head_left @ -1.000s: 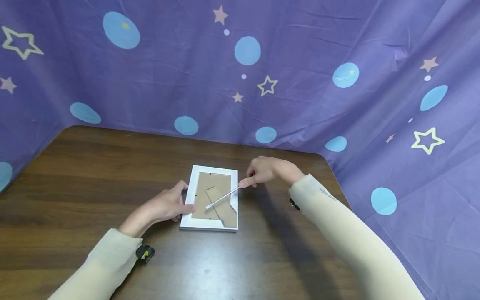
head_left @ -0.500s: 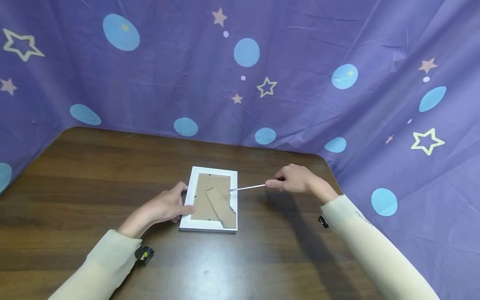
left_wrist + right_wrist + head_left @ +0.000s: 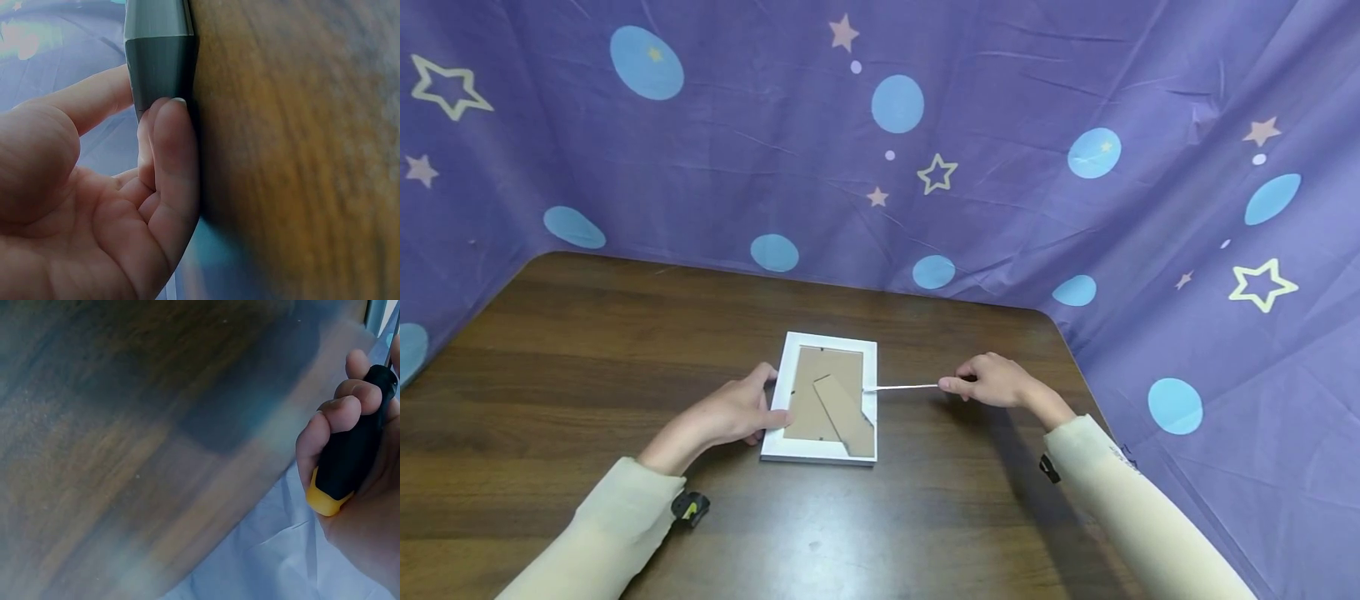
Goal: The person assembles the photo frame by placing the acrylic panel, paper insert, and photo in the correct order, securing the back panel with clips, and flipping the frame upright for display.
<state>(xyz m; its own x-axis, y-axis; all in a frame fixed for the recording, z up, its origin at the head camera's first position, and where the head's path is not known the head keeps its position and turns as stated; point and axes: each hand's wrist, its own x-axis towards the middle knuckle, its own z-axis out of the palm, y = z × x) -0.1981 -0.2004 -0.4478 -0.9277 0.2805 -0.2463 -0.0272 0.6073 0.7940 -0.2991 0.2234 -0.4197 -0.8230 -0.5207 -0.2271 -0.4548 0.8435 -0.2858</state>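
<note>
A white picture frame (image 3: 808, 449) lies back side up on the table, showing its brown backing board (image 3: 827, 360) and a slanted easel leg (image 3: 841, 408). Small dark tabs dot the backing's edge. My left hand (image 3: 737, 408) grips the frame's left side, thumb over the border; in the left wrist view its fingers touch the frame's side edge (image 3: 159, 69). To the right, my right hand (image 3: 988, 381) holds a screwdriver (image 3: 906, 387), its tip at the backing's right edge by the border. The right wrist view shows curled fingers round its black and yellow handle (image 3: 350, 447).
The brown wooden table (image 3: 625, 333) runs beneath everything. A purple curtain (image 3: 1000, 108) with blue dots and stars hangs behind it and along the sides. Dark straps with small devices (image 3: 689, 507) sit at the wrists.
My right hand has moved right and nearer to me, drawing the screwdriver's tip from over the backing's lower middle to its right edge. The left hand and frame have stayed put.
</note>
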